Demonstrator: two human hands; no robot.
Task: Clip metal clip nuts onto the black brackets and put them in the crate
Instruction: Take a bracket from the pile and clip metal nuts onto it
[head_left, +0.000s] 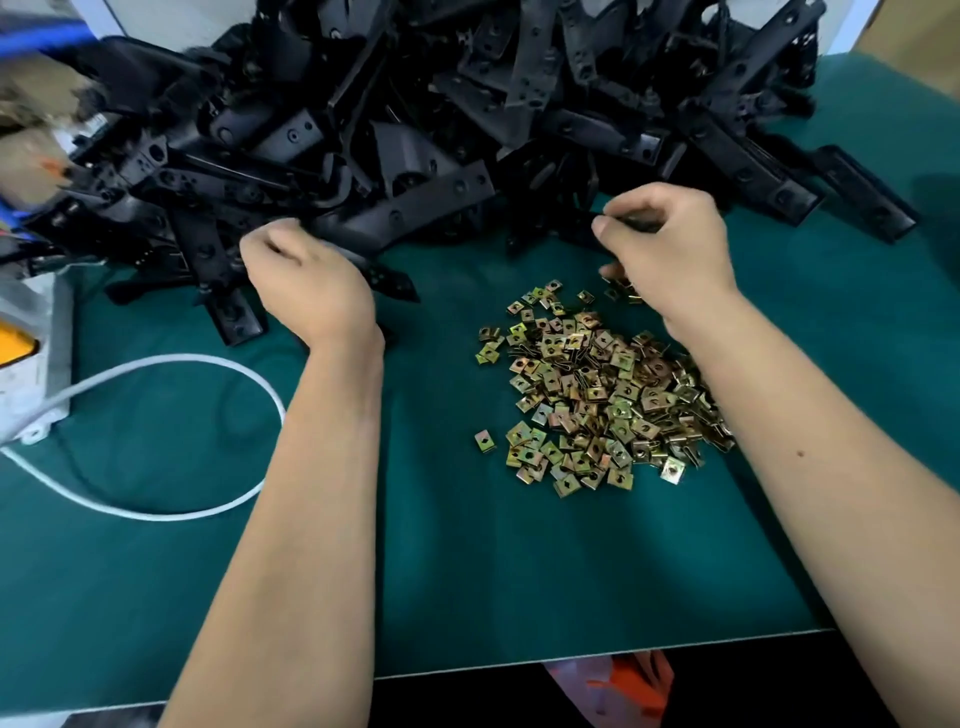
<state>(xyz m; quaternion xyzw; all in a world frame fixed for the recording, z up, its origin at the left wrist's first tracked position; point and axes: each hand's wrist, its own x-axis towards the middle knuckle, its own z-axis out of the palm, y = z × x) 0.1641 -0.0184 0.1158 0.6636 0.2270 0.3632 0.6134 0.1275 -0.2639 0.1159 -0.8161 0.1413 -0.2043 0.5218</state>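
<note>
Across the top of the frame a heap of black brackets (467, 119) lies on the green table (467, 571), with a pile of brass-coloured clip nuts (597, 400) at centre right. At the heap's near edge the left hand (306, 280) curls its fingers round a bracket (363, 234). The right hand (670, 249) pinches a small dark piece just above the nuts; a white cable (171, 364) loops at lower left.

Two bare forearms reach in from the lower edge, with no sleeve, glove, watch or ring in sight. The left hand (306, 283) and right hand (670, 249) have short, plain nails on the fingers (602, 226). A small dark mole marks the right forearm.
</note>
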